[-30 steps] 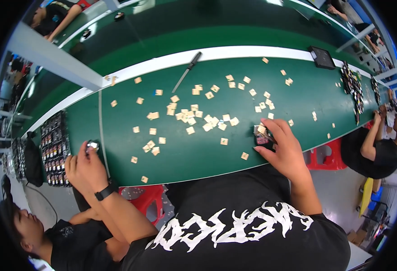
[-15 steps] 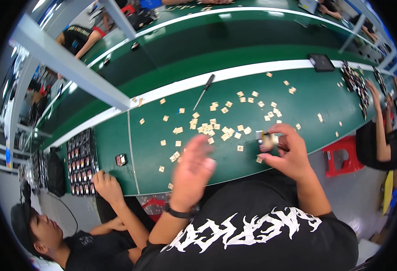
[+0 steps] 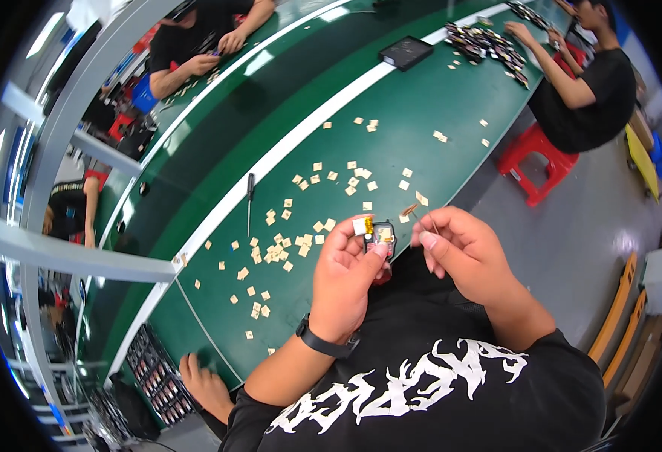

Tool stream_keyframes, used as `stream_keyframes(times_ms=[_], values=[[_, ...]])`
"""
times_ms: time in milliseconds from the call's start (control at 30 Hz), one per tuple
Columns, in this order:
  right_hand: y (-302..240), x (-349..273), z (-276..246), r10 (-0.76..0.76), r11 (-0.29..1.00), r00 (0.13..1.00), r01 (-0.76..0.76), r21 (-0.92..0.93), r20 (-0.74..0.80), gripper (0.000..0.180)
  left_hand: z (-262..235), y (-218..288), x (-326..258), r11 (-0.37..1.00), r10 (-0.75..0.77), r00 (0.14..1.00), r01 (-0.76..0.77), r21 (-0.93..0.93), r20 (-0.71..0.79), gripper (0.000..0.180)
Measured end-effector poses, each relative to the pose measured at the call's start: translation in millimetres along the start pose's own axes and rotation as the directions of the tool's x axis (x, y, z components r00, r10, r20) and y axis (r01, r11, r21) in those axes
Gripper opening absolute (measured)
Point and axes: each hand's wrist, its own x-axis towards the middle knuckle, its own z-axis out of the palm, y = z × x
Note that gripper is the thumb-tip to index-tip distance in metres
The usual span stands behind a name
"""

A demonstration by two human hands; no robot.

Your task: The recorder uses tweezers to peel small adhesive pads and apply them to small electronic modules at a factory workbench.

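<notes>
My left hand grips a small black-cased device between thumb and fingers. Its face is turned up, with a yellow strip and a white piece at its left side. Beside it, my right hand is closed in a pinch on a thin brownish pointed thing, whose exact kind I cannot make out. The two hands are close together over the near edge of the green table. Small cream square pieces lie scattered on the table beyond my left hand.
A screwdriver lies near the white divider. A black tray and a heap of dark parts are at the far right. Co-workers sit nearby, one hand beside packed rows of devices. A red stool stands at right.
The view has swung to the right. The device has passed from my right hand to my left hand, and my right hand now pinches the thin brownish thing.
</notes>
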Motion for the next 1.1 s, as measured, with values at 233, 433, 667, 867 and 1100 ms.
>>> stream_keyframes(times_ms=[233,433,667,867,1100], values=[[-19,-28,9,0.315,0.922,0.949,-0.311,0.232,0.018,0.02,9,-3,12,0.791,0.384,0.912,-0.407,0.457,0.148,0.043],[-34,-16,12,0.35,0.925,0.934,-0.332,0.185,-0.07,0.017,9,1,36,0.434,0.58,0.728,-0.656,0.617,0.365,0.04],[-44,19,15,0.382,0.915,0.924,-0.374,0.149,-0.027,0.015,2,14,59,0.36,0.643,0.642,-0.734,0.576,0.417,0.041],[-41,50,25,0.395,0.919,0.917,-0.393,0.04,-0.06,0.013,-12,25,62,0.472,0.595,0.739,-0.64,0.607,0.316,0.04],[-28,77,29,0.359,0.928,0.93,-0.346,-0.134,0.082,0.011,-31,47,56,0.966,0.177,0.984,-0.177,0.188,0.02,0.03]])
